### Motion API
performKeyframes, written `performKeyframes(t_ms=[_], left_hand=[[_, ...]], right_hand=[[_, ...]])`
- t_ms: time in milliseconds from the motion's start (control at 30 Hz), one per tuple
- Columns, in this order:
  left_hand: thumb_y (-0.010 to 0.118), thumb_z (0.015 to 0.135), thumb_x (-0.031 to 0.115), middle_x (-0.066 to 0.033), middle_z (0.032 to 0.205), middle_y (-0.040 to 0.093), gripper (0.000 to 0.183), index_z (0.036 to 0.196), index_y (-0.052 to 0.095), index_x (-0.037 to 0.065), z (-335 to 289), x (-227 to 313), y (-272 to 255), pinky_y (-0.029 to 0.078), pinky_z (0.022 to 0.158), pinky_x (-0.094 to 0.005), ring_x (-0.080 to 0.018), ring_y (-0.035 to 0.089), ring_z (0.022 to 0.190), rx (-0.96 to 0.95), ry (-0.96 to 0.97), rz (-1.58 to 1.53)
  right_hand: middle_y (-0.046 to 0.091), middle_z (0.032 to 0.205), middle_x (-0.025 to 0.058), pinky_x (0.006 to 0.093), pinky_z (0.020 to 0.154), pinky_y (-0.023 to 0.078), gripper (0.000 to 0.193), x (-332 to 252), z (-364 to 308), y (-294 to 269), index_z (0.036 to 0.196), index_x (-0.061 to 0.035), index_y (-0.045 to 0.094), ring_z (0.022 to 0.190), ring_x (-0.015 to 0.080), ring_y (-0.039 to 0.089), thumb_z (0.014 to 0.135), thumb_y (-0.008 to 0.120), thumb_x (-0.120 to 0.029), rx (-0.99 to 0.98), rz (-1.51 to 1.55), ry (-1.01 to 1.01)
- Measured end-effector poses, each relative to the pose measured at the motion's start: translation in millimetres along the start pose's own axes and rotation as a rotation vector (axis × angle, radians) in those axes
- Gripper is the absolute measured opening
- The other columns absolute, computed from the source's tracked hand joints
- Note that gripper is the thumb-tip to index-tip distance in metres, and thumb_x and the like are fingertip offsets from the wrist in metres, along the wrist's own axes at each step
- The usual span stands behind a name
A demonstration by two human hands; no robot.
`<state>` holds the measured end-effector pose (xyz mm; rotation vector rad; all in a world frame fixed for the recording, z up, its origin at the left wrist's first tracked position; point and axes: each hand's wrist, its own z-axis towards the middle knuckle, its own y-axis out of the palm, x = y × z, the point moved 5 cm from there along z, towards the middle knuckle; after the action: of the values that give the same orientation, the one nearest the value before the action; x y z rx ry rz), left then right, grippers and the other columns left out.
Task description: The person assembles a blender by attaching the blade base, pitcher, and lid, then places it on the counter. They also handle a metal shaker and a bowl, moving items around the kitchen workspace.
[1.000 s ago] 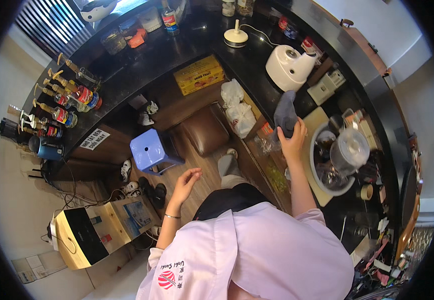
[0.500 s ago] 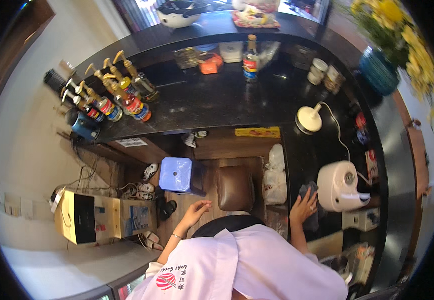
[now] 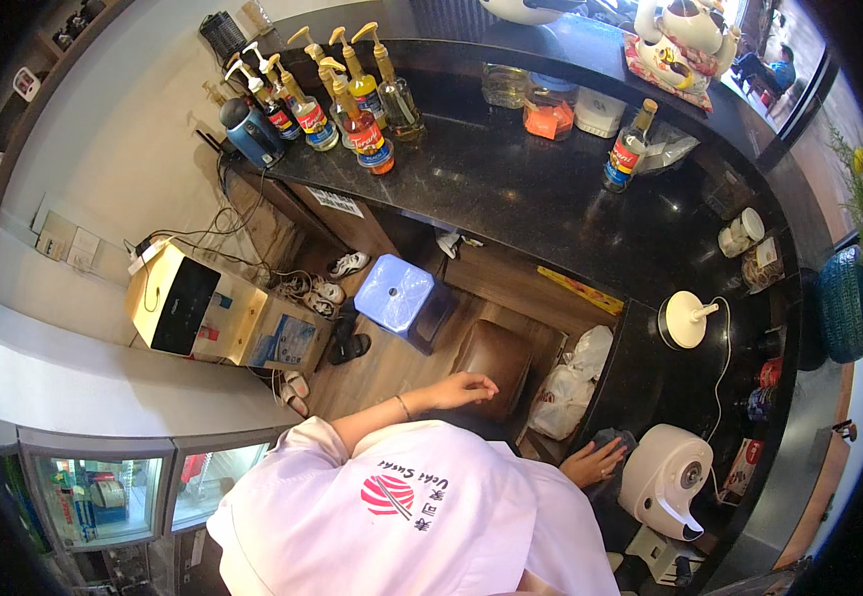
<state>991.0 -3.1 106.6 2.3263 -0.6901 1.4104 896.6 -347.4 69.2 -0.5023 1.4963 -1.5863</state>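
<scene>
My right hand (image 3: 593, 463) rests on a dark grey cloth (image 3: 614, 438) on the black counter, the cloth bunched under and around its fingers. Close beside the cloth stands a white rounded appliance (image 3: 656, 467) with a dark-tipped spout. My left hand (image 3: 463, 388) hovers in front of my body, above a brown padded stool (image 3: 492, 363). Its fingers are loosely bent and slightly apart, and nothing shows in them.
Syrup bottles with pumps (image 3: 362, 139) crowd the counter's far left. A corked bottle (image 3: 630, 149) and a cream round stand (image 3: 688, 320) with a cord are on the counter. A blue plastic stool (image 3: 394, 293), shoes (image 3: 324, 298) and white bags (image 3: 562, 397) lie below. Glass-door fridges (image 3: 98, 492) stand left.
The view has tilted and turned, bringing the fridges into sight and pushing the flowers to the rim. My left hand has come across toward the brown stool. The right stays at the cloth.
</scene>
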Motion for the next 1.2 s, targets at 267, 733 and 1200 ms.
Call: performKeyframes(t_ms=[267,733,1200], left_hand=[[0.059,0.101,0.033,-0.0034,0.11,0.068,0.038,0.123,0.064,0.003,20,6,7,0.05,0.09,-0.0298,-0.0128,0.062,0.099,-0.084,0.007,0.117],[0.059,0.101,0.028,-0.0071,0.114,0.068,0.033,0.122,0.064,0.003,22,11,20,0.051,0.092,-0.0302,-0.0154,0.063,0.102,-0.189,0.042,0.05],[0.056,0.103,0.023,-0.0085,0.116,0.067,0.033,0.127,0.06,0.001,-4,-9,-38,0.05,0.091,-0.0287,-0.0159,0.063,0.106,-0.184,-0.16,0.016]], right_hand=[[0.026,0.16,0.0176,0.0649,0.114,0.019,0.06,-30,28,-3,0.156,-0.0093,0.029,0.145,0.038,0.028,0.101,0.05,-0.023,0.018,0.139,-0.073],[0.037,0.155,0.0195,0.0527,0.115,0.028,0.06,-74,152,28,0.147,-0.0054,0.043,0.141,0.0377,0.037,0.093,0.063,-0.023,-0.014,0.482,-0.4],[0.051,0.144,0.0149,0.0476,0.113,0.035,0.039,-67,128,13,0.122,-0.0078,0.064,0.137,0.0344,0.043,0.093,0.067,-0.034,0.034,0.351,-0.132]])
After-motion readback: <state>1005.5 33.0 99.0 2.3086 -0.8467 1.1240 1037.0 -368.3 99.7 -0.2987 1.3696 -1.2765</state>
